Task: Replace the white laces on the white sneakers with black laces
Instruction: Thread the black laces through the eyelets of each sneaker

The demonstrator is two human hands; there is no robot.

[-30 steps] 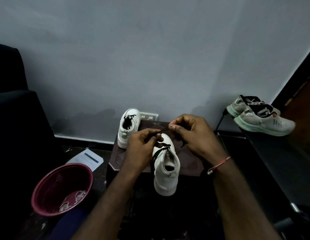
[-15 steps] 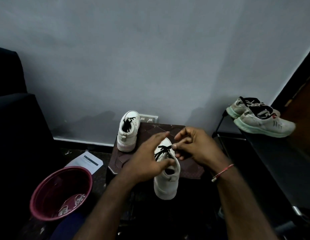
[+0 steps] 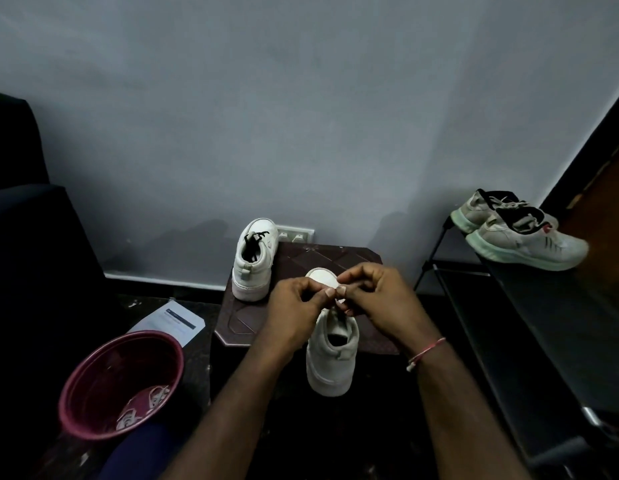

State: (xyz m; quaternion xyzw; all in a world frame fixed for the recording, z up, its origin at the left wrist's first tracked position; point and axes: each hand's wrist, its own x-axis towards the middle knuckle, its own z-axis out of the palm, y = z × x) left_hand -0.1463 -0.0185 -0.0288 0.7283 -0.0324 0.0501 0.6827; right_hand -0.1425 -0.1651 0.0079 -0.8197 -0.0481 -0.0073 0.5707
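- The dark surface (image 3: 301,258) carries both white sneakers.
- The near sneaker (image 3: 330,355) stands mid-surface, heel at 6 o'clock; the far sneaker (image 3: 254,261), at its 10 o'clock, shows a black lace (image 3: 254,237).
- The left hand (image 3: 294,306) and right hand (image 3: 377,299) curl, fingertips meeting over the near sneaker's tongue; whatever they pinch is hidden.

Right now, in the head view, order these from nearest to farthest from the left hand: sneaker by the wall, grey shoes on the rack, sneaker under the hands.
From the left hand:
1. sneaker under the hands, directly beneath it.
2. sneaker by the wall, behind, to the left.
3. grey shoes, far right.
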